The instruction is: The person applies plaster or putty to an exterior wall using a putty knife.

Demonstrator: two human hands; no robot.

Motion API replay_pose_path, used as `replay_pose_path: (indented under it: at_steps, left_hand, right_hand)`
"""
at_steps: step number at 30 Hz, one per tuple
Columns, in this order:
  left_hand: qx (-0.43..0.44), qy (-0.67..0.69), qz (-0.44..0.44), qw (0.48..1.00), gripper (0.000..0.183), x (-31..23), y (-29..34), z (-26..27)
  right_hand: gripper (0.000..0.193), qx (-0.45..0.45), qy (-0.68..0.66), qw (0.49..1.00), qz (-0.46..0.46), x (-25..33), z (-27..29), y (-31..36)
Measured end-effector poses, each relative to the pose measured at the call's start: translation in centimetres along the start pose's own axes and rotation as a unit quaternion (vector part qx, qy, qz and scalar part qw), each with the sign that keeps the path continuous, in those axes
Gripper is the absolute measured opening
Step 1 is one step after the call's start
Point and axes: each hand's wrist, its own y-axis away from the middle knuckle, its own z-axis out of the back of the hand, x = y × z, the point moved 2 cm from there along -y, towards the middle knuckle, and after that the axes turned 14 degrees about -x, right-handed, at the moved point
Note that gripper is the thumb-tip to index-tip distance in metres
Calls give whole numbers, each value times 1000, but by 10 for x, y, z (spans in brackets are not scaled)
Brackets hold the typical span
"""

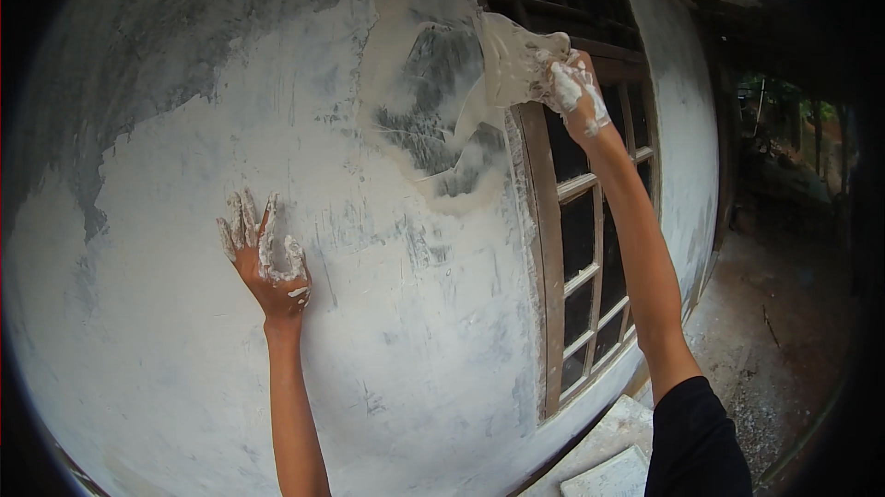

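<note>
My right hand, smeared with white putty, is closed around a putty-coated scraper. Its wide blade is at the upper wall, beside the window frame's top left corner. To the left of the blade lies a wet patch of putty, streaked over dark grey wall. Lower left, my left hand is open with fingers spread and pointing up, thick putty on fingers and thumb. It holds nothing and is at the whitened wall; whether the palm presses on it I cannot tell.
A brown wooden window with small panes is set into the wall on the right. Below it lie pale slabs or boards. Bare ground runs off to the right, toward a dark area with greenery. The upper left wall is dark grey.
</note>
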Motion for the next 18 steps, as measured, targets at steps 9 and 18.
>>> replay_pose_path:
  at_steps: [9,18]
  left_hand:
    - [-19,-21,-6,1000,48,-5,1,-3]
    - [-13,-46,-54,997,42,-10,-3,-2]
  right_hand:
    - [28,34,-30,988,-150,-97,72,-134]
    - [28,51,90,985,-140,-94,35,-121]
